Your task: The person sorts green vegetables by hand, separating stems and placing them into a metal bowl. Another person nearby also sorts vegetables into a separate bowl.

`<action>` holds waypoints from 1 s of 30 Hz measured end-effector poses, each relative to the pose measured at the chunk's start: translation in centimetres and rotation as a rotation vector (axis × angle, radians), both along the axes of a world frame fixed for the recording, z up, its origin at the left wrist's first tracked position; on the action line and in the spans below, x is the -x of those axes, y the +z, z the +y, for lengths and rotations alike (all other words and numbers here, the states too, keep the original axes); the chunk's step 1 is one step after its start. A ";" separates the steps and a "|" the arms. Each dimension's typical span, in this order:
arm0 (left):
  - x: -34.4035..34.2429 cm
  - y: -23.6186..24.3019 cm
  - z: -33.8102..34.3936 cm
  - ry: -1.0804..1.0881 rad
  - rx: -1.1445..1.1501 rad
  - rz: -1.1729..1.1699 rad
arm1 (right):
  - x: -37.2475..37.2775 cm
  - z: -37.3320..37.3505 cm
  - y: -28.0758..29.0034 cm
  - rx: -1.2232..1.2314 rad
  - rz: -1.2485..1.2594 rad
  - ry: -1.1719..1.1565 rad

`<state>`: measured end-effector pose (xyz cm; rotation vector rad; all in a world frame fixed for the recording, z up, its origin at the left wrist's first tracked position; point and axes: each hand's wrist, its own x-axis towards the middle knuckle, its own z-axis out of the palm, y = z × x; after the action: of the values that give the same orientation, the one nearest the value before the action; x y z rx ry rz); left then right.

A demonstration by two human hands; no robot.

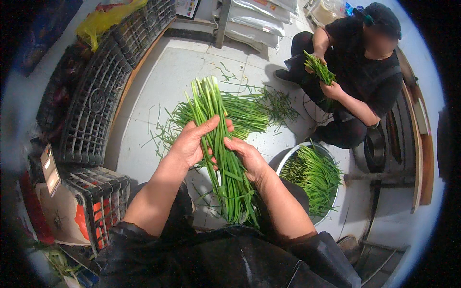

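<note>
Right of held green stalks (226, 170), white tub (286, 154), more stalks (317, 175) inside

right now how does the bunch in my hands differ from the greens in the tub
Your left hand and right hand hold the bunch; the greens lie in the tub, untouched by any hand.
The bunch is a narrow bundle, while the greens form a wider heap.
The bunch's pale ends point toward the picture's top; the greens lean sideways, leaves toward the right.
Both are long, thin and green.
</note>
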<state>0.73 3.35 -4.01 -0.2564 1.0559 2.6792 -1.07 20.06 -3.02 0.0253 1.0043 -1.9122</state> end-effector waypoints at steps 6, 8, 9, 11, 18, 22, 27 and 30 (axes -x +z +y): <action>0.5 -0.3 -0.1 0.101 -0.083 -0.050 | -0.2 -0.6 0.3 -0.188 0.111 -0.175; 0.5 -0.5 0.3 0.114 -0.129 0.022 | -0.5 -0.7 0.0 -0.354 0.276 -0.158; 0.4 -0.6 0.6 0.107 -0.164 0.091 | -1.0 -0.6 -0.2 -0.387 0.420 -0.183; 0.5 -0.6 0.7 0.175 -0.183 0.024 | -0.5 -1.2 -1.0 -0.483 0.486 -0.251; 0.5 -0.8 1.3 0.185 -0.057 0.037 | -0.5 -0.9 -2.7 -0.481 0.626 -0.271; 0.7 -1.2 0.6 0.151 -0.258 0.051 | -0.5 -0.8 -2.1 -0.373 0.519 -0.338; 0.7 -1.1 0.8 0.219 -0.132 -0.024 | -1.1 -1.5 -1.9 -0.589 0.897 -0.454; 0.4 -0.8 2.1 0.295 -0.045 -0.023 | -1.0 -1.6 -2.1 -0.767 1.147 -0.389</action>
<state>0.34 5.40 -4.78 -0.4665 1.0201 2.9464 -0.05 18.42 -5.12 -0.5156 2.6112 -1.6810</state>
